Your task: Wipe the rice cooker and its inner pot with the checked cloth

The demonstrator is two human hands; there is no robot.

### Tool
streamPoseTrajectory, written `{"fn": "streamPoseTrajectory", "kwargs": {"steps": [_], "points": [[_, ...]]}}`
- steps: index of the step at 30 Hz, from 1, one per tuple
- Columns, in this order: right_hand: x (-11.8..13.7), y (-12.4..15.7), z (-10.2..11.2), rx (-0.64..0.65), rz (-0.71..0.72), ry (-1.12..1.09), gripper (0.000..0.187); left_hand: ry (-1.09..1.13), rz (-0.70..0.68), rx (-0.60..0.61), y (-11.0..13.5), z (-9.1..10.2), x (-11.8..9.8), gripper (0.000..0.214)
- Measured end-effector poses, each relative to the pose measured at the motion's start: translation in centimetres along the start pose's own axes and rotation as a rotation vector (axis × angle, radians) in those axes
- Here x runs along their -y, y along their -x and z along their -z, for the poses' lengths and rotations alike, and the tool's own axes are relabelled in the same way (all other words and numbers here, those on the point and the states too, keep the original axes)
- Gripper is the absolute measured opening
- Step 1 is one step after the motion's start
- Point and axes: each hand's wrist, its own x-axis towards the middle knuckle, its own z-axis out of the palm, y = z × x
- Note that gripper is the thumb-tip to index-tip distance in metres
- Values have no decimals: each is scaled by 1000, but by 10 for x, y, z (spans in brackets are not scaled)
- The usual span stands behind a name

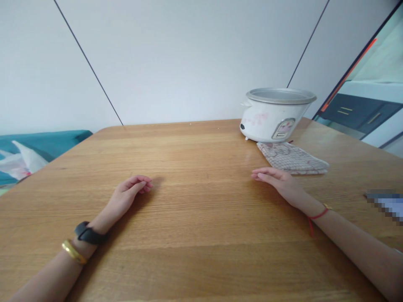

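Observation:
My left hand (130,193) rests at the left-centre of the wooden table (189,218), its fingers loosely curved and slightly apart, with nothing in them. A black wristband and a gold bangle circle that wrist. On the right side, my right hand (280,183) is held with its fingers loosely extended to the left, also holding nothing. It is nearest to a folded patterned cloth (291,158), which lies just behind it. Behind the cloth stands a white rice cooker (267,119) without a lid, a pink floral print on its side. The cooker's inside bottom is hidden.
A pale panelled wall (189,58) rises behind the table's far edge. To the left is a teal seat (66,140) with a white plastic bag (22,161) on it. A blurred-out flat object (388,204) lies at the right. Dark drawers (355,110) show beyond a doorway.

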Motion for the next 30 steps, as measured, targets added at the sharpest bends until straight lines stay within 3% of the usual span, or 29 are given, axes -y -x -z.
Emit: {"fn": "streamPoseTrajectory", "kwargs": {"steps": [15,30], "points": [[1,0,-2,-15,-32,-104,41,33,42,-14,-1,0,2,42],[1,-1,-1,2,-19,-30,43,27,35,-13,-1,0,1,41]]}}
